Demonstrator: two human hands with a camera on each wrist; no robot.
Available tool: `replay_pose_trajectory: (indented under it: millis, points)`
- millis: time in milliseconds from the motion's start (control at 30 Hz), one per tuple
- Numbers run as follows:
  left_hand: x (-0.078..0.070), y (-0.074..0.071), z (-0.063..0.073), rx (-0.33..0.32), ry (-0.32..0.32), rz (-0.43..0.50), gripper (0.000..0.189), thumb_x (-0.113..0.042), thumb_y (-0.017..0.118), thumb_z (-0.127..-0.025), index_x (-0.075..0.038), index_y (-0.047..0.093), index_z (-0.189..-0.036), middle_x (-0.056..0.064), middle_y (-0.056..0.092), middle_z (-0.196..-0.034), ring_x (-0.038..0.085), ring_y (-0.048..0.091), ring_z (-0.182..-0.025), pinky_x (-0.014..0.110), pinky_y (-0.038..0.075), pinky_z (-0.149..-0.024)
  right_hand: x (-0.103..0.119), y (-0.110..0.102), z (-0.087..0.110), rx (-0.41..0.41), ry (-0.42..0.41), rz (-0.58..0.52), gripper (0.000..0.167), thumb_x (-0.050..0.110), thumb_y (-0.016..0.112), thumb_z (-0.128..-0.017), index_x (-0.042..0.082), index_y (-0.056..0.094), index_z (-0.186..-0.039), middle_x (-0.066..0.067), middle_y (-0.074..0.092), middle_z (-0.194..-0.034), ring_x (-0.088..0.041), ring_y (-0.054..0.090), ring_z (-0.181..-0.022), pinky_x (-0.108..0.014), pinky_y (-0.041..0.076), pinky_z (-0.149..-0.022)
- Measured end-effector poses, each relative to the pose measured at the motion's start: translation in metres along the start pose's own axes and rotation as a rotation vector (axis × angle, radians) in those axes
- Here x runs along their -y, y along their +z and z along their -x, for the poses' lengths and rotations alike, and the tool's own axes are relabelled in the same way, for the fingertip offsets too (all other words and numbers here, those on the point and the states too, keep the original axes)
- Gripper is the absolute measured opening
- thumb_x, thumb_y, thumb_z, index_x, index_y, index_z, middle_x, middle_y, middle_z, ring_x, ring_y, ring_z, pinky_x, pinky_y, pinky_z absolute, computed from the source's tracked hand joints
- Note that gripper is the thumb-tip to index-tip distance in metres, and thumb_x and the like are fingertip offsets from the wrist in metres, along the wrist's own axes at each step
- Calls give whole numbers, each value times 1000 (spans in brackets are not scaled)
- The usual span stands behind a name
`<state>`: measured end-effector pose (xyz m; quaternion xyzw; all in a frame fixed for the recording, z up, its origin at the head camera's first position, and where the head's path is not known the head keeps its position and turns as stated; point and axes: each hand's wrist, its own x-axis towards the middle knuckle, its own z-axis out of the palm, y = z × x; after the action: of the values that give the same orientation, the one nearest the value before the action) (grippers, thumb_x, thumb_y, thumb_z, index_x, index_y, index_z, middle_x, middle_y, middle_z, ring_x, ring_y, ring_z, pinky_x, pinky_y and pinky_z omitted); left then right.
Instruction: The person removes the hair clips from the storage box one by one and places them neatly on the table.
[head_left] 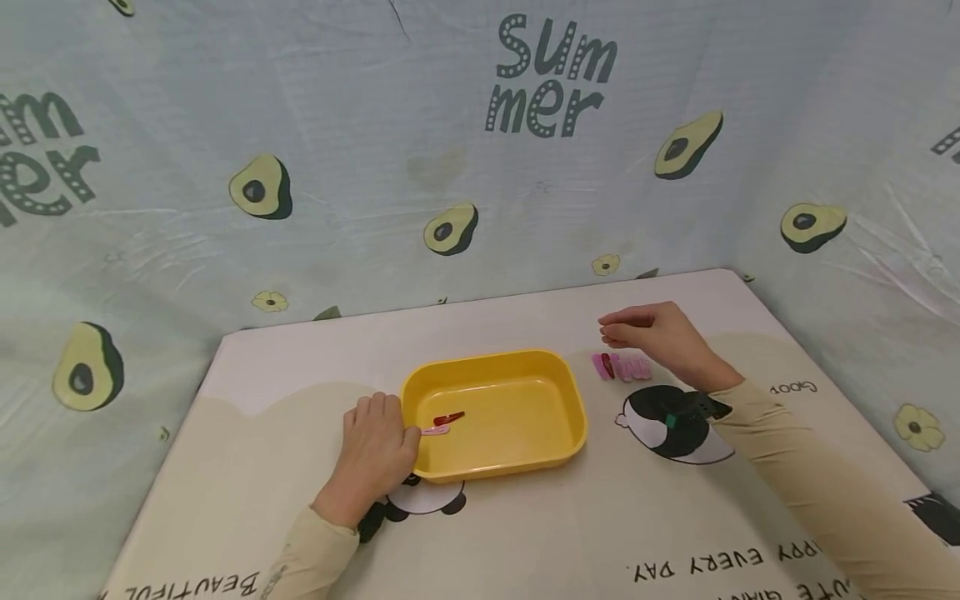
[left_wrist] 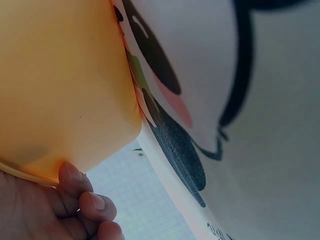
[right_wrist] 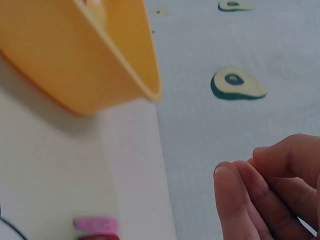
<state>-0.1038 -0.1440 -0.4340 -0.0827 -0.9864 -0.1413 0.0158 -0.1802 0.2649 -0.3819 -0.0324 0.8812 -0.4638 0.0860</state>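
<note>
A yellow tray (head_left: pixel 506 421) sits mid-table. My left hand (head_left: pixel 378 446) grips its left rim, thumb over the edge; in the left wrist view, curled fingers (left_wrist: pixel 99 202) lie against the outer wall. Inside the tray, near its left side, are a red hair clip (head_left: pixel 450 418) and a pink hair clip (head_left: pixel 435 431). My right hand (head_left: pixel 662 337) hovers right of the tray, above a row of several pink hair clips (head_left: pixel 634 368) with one red clip (head_left: pixel 608 365) among them. Its thumb and fingers (right_wrist: pixel 227 187) are loosely bent, and nothing shows between them.
A light cloth printed with cartoon figures and lettering covers the table (head_left: pixel 555 533). Behind and at both sides hangs a pale curtain (head_left: pixel 360 150) with avocado prints. The table's back edge runs just beyond the tray and clips.
</note>
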Motion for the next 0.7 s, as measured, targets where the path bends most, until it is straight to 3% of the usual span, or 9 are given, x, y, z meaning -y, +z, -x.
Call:
replay_pose_trajectory:
  millis: [500,600,700]
  points:
    - [-1,-1,1,-9,21,-1,21,-20,52,-94,1,52,-97,9,41,-85,27,36,-86,41,28,-82,30,38,-10,47,-82,-69,43,41,72,-95,13,72,-128,-9,75,-126,-19,76,-109,-35,58,-98]
    - [0,-2,2,-11,21,0,20,-19,52,-94,1,52,-97,9,41,-85,27,36,-86,42,28,-82,36,47,-12,57,-100,-87,42,40,73,-94,13,73,-127,-9,76,-124,-19,76,-108,-27,61,-83]
    - [2,-2,2,-20,24,-8,21,-20,51,-94,1,52,-97,9,41,-85,27,36,-86,42,28,-82,43,56,-16,69,-108,-105,41,39,75,-93,14,74,-125,-8,77,-123,-19,76,-108,-23,60,-80]
